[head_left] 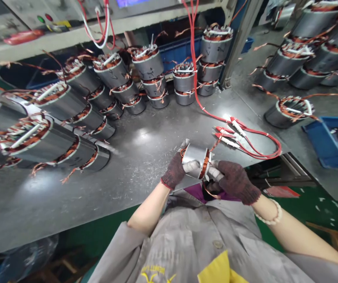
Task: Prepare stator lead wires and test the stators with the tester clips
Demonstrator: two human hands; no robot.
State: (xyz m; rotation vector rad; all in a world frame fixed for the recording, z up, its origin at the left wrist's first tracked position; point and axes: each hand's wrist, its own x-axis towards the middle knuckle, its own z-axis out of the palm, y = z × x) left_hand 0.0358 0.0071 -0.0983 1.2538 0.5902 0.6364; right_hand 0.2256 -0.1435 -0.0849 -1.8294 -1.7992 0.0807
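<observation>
A motor stator (195, 154), a grey steel cylinder with copper windings, is held on its side above the front edge of the metal bench. My left hand (177, 168), in a dark maroon glove with pale fingertips, is closed around its left part, thumb across the steel. My right hand (234, 177), gloved alike, has its fingers closed at the winding end on the right; exactly what they pinch there is partly hidden. Copper leads stick out above and below that end. Just beyond lie red test leads (263, 147) with white-sleeved clips (229, 133).
Stacked stators (151, 74) line the back of the bench, with more stacks (65, 137) at left and right (289, 63). One single stator (288, 112) stands near a blue bin (328, 141). Red wires (193, 51) hang from the equipment shelf (68, 33).
</observation>
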